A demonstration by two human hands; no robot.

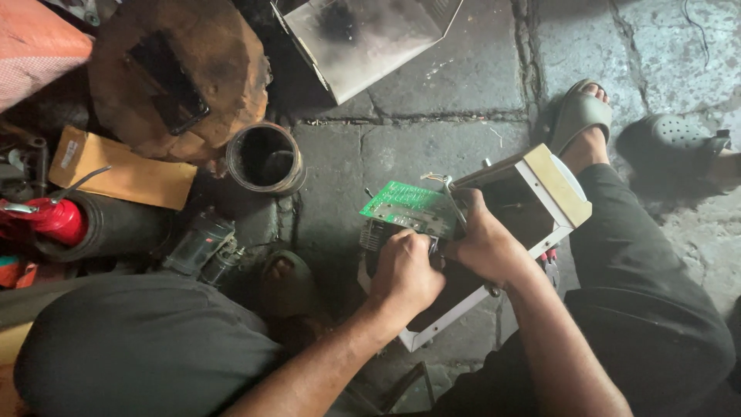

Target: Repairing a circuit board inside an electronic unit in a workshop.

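Observation:
A white metal box-shaped chassis [552,189] stands tilted on the stone floor between my knees. A green circuit board [409,207] sticks out of its left side. My left hand [405,270] is closed in a fist against the board's lower edge and the finned part under it. My right hand [482,239] grips the board's right edge and the rim of the chassis. Whether either hand holds a tool is hidden.
A round dark tin [265,158] and a rusty brown drum [177,73] lie at the left, with a red can [54,220], a black tube [116,228] and a cardboard piece [116,170]. A metal sheet [363,38] lies at the top. Sandalled feet [579,116] rest at right.

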